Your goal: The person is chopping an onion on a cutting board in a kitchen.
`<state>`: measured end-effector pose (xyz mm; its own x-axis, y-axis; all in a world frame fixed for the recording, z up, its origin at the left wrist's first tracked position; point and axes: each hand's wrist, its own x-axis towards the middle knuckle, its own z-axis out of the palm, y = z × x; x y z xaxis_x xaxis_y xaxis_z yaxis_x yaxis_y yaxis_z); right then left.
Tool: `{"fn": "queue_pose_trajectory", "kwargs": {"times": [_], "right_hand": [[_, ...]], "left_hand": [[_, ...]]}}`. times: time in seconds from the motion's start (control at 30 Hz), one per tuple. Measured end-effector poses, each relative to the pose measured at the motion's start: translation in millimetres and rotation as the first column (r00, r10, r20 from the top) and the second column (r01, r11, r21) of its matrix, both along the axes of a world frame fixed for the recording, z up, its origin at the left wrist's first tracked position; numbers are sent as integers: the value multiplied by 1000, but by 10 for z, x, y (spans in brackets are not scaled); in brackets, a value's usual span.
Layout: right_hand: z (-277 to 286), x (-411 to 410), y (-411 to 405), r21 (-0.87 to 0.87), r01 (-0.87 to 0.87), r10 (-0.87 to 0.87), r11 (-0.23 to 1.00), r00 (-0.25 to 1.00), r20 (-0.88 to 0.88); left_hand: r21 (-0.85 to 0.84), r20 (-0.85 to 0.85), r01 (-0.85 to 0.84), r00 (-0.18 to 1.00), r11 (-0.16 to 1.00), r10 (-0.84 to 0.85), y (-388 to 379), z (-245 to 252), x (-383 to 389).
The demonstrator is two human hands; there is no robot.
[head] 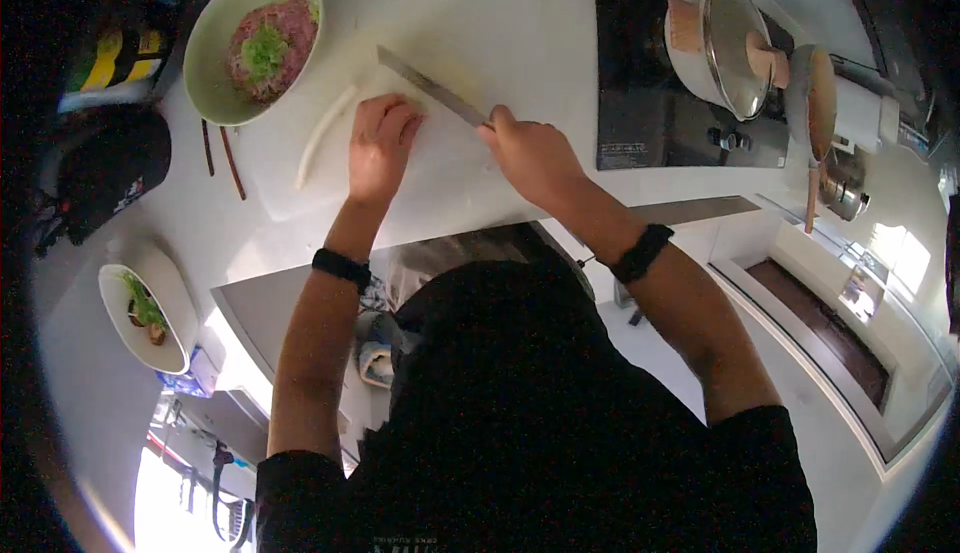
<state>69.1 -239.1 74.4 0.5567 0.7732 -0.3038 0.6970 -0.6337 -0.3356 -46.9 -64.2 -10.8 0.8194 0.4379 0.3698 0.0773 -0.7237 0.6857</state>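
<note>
My right hand point(531, 154) grips a kitchen knife by its handle. The knife's blade point(435, 89) slants up and left over a pale cutting board point(450, 189). Just left of the blade, my left hand point(381, 140) rests on the board with its fingers curled. Something small and pale seems to lie at its fingertips, mostly hidden. A long white stalk point(319, 136), perhaps of scallion, lies to the left of that hand. Beyond it stands a light green bowl point(201, 65) of raw minced meat point(296, 27) topped with chopped greens point(263, 50).
Two chopsticks point(232, 164) lie below the bowl. A lidded white pot point(694, 65) sits on a black cooktop point(637, 132) at right, near a pan point(808, 102). At lower left, a white container point(180, 313) holds greens and brown pieces. A black bag point(112, 170) lies at the left.
</note>
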Motion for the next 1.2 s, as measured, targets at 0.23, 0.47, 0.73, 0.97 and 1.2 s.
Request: {"fn": "queue_pose_trajectory", "kwargs": {"times": [0.23,0.47,0.73,0.97,1.2], "right_hand": [[184,-53,-34,-37,-20,19,999,999,-46],[-25,-57,-14,-69,-33,32,997,999,-5],[8,-86,124,-50,-3,2,999,1000,-19],[-14,-110,187,-6,-24,24,1000,1000,-5],[-53,-170,72,-78,66,-71,995,995,-65]], "left_hand": [[54,27,36,999,998,-38,74,10,50],[69,39,79,996,994,-82,105,-71,140],[69,58,53,997,996,-57,159,-162,86],[41,68,54,996,998,-56,183,-194,66],[42,48,82,995,996,-84,152,-117,126]]}}
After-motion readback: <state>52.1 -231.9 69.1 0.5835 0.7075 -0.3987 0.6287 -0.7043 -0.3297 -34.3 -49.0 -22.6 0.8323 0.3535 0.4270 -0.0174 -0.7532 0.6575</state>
